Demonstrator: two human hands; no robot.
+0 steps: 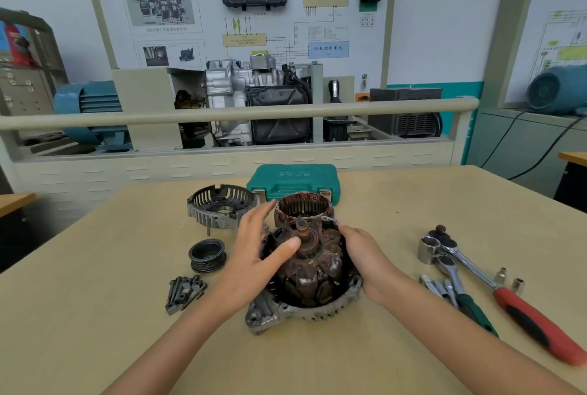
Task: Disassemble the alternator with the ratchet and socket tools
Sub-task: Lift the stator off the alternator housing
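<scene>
A rusty brown rotor (313, 271) stands shaft-up inside the grey front housing (286, 310) on the table's middle. My left hand (257, 255) is spread at the rotor's left side, its thumb touching the rotor's top near the shaft. My right hand (365, 251) wraps the right edge of the rotor and housing with curled fingers. The copper-wound stator (303, 205) stands just behind. The rear housing (222, 205), the black pulley (207, 255) and a heap of bolts (185, 293) lie to the left.
On the right lie a red-handled ratchet (505, 296), a green-handled ratchet (460, 290), a large socket (427, 248) and two small sockets (509, 280). A shut green tool case (293, 180) stands behind the stator. A training rig with a rail lies beyond the table's far edge.
</scene>
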